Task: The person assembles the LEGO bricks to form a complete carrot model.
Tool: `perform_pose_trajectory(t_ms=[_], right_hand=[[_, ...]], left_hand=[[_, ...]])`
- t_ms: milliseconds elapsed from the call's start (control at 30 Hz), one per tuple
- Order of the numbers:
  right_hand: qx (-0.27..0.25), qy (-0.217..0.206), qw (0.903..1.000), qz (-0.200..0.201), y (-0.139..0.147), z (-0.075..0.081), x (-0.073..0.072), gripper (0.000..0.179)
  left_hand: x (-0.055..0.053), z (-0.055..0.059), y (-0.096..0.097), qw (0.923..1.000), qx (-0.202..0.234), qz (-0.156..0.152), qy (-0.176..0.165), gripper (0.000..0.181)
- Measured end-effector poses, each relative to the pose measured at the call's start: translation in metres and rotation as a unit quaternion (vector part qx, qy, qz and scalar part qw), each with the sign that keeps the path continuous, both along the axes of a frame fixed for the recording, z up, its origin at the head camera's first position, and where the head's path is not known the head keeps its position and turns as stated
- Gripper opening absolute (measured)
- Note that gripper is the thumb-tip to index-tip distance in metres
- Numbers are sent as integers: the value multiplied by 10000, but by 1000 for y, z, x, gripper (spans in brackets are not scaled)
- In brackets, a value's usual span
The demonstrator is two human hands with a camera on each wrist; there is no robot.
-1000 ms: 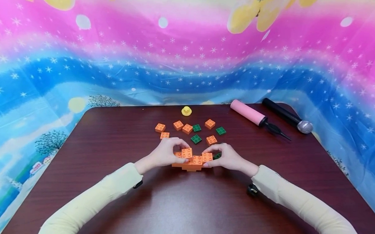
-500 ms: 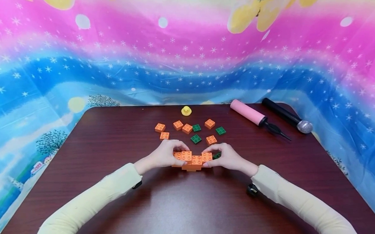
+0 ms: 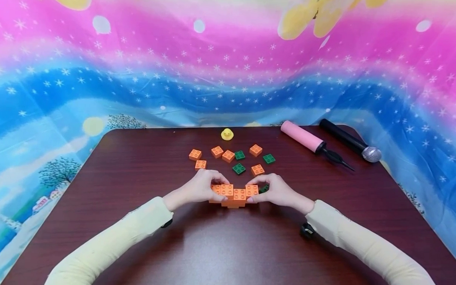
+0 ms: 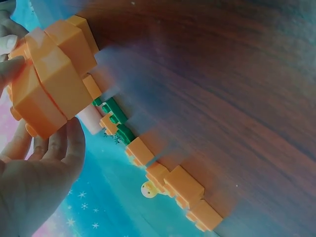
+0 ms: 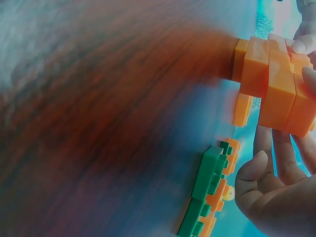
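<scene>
An orange toy-brick build (image 3: 234,203), wider at the top than at its base, stands on the table between both hands. On its left side my left hand (image 3: 203,187) pinches an upper orange brick (image 3: 226,190) between thumb and fingers. Opposite it, my right hand (image 3: 275,193) grips an orange brick (image 3: 252,191) at the build's right end. The left wrist view shows stepped layers of the build (image 4: 61,74), with left fingers (image 4: 74,140) around the far side. From the right wrist, the thumb and fingers are seen about the build's other end (image 5: 279,94).
Loose orange bricks (image 3: 195,154) and green bricks (image 3: 239,169) lie behind the build; one green brick (image 3: 264,188) is partly hidden by the right hand. Farther back sit a yellow rubber duck (image 3: 227,134), a pink hand pump (image 3: 302,137) and a black microphone (image 3: 348,140). A printed cloth (image 3: 215,83) hangs behind.
The upper orange brick under my left hand has moved down and now sits lower on the build. My right hand has kept its grip in place.
</scene>
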State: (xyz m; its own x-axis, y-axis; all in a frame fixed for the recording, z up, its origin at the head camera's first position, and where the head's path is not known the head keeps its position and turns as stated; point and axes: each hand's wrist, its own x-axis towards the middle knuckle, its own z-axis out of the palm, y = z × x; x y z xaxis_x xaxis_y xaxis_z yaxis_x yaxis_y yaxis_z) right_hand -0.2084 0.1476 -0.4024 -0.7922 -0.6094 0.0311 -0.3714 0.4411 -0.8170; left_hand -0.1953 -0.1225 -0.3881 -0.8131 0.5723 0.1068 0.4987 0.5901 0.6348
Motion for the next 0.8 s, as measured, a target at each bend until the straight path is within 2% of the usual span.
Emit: perform_pose_trajectory(t_ms=[267, 600, 800], right_hand=[[10, -20, 10000, -11, 0, -1, 0, 41], [122, 10, 9999, -104, 0, -2, -1, 42], [79, -35, 9999, -92, 0, -2, -1, 42]], left_hand=[[1, 2, 2, 9998, -158, 67, -69, 35], [0, 8, 4, 9994, -347, -35, -55, 34], [-1, 6, 3, 9993, -356, -63, -30, 35]])
